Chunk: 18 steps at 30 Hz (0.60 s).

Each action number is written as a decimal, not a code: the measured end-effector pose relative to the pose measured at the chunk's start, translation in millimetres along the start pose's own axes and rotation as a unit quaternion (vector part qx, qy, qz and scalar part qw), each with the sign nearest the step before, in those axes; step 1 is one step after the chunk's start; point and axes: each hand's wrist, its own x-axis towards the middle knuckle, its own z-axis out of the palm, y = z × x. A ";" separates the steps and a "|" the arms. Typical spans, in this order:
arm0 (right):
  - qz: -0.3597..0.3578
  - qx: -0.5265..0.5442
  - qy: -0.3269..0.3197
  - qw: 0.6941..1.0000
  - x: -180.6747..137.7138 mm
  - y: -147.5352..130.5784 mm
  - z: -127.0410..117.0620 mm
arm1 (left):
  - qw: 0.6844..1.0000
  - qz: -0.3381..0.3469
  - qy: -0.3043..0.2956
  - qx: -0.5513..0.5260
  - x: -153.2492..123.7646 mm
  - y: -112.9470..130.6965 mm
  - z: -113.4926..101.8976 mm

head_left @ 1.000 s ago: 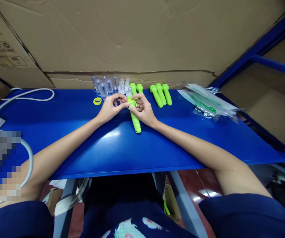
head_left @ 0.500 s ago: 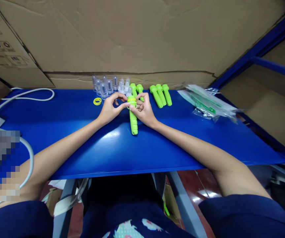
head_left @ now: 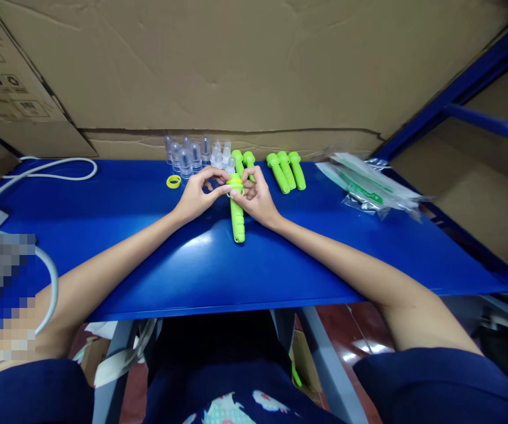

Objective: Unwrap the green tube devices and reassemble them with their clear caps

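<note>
Between my two hands is a lime-green plastic handle (head_left: 238, 219) shaped like a small flashlight body, its ribbed grip pointing toward me. Around its head lies a yellow ring (head_left: 235, 182). My left hand (head_left: 200, 194) pinches the head from the left with thumb and index finger. From the right, my right hand (head_left: 256, 197) closes on the same head, thumb on the near side and the other fingers curled. The fingertips hide part of the ring and head. A few loose yellow rings (head_left: 173, 182) lie left of my left hand.
Several clear plastic domed caps (head_left: 185, 163) stand behind my hands, with frosted pieces (head_left: 217, 156) beside them. More green handles (head_left: 286, 171) lie at the back right, near plastic bags (head_left: 369, 182). A white cable (head_left: 55, 171) runs along the left; cardboard (head_left: 236, 70) walls the back.
Both hands stay on the green handle's head with almost the same grip. The fingers at the yellow ring have shifted only slightly; everything else rests as before.
</note>
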 end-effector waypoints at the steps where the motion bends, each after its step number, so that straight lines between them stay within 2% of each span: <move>1: -0.001 0.000 0.000 1.000 0.1 0.0 0.1 | 1.000 0.005 -0.004 0.003 0.0 0.8 0.1; 13: 0.026 -0.023 0.003 0.999 -0.8 -4.3 0.5 | 0.999 0.000 -0.050 0.006 3.2 2.3 -3.9; 18: 0.025 -0.032 0.016 0.999 -0.6 -3.1 1.1 | 0.999 -0.006 -0.031 0.006 2.4 5.0 -1.5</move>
